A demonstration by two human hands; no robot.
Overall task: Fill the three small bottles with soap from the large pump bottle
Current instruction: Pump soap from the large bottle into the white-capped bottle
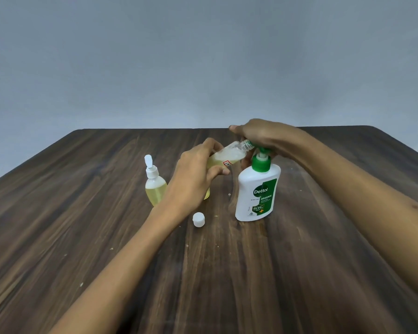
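My left hand (198, 169) grips a small clear bottle (229, 155), tilted with its open neck up against the green pump spout; it holds yellowish soap and foam. My right hand (258, 138) rests on top of the pump head of the large white and green pump bottle (257, 191), which stands upright. A second small bottle (155, 186) with yellow soap and a flipped-open white cap stands to the left. A third small bottle (206, 195) is mostly hidden behind my left hand. A loose white cap (198, 219) lies on the table.
The dark wooden table (106, 225) carries a few small crumbs. A plain grey wall rises behind its far edge.
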